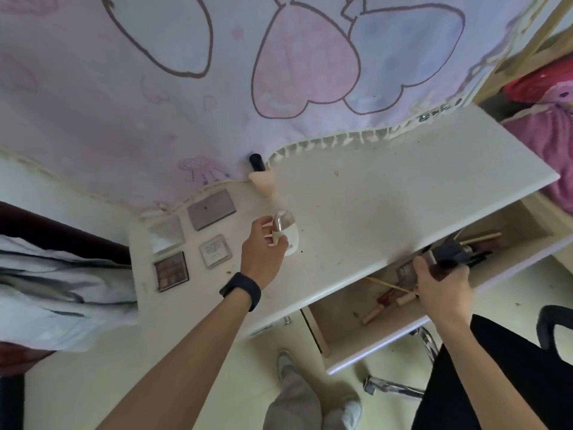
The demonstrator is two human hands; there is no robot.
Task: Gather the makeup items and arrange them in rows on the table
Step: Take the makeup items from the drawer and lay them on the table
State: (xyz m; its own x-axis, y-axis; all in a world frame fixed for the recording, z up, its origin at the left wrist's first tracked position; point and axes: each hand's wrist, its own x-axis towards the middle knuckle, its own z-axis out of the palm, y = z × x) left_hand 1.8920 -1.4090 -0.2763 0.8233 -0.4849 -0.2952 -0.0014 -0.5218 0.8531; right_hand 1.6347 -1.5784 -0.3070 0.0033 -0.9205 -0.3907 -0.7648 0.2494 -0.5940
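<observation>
Head view, looking down on a white table [387,193] with its drawer [372,346] pulled open below the front edge. The left hand [263,252], a dark wristband [241,290] behind it, curls its fingers round a pale bottle with a silvery cap [286,231] over the middle of the tabletop; whether the bottle's base touches the surface cannot be told. The right hand [440,283] grips a bundle of dark items [446,254] above the open drawer, too blurred to identify.

At the table's left end lie four flat makeup cases in two rows: a grey compact [211,210] and a mirrored compact [166,234] at the back, a small square compact [215,250] and a brown eyeshadow palette [171,270] in front. A beige sponge [263,181] and a black cylinder [256,162] sit at the hem of a printed cloth [155,88]. Thin sticks [384,301] — pencils or brushes — lie in the drawer.
</observation>
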